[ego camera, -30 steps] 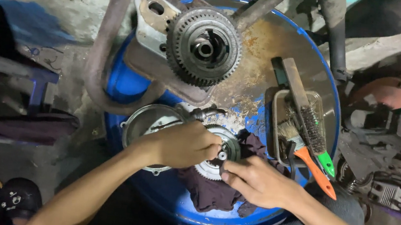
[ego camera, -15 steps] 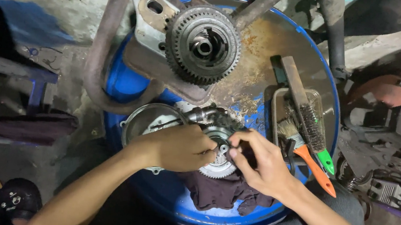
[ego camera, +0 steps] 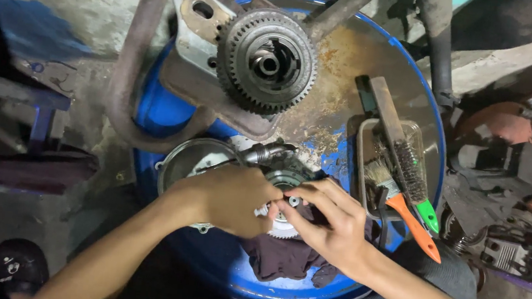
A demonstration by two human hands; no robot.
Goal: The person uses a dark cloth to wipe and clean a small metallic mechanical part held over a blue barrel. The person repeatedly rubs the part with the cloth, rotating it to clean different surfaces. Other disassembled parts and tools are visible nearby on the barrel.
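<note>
Fingers of the right hand pinch a small washer; left hand grips the toothed disc.

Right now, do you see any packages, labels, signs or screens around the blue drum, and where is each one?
None that I can see. The blue drum top holds only a large gear, two brushes in a tray and a dark rag. Both hands work on a small toothed part.

Large toothed gear assembly atop blue drum; brushes in tray; dark rag.
</note>
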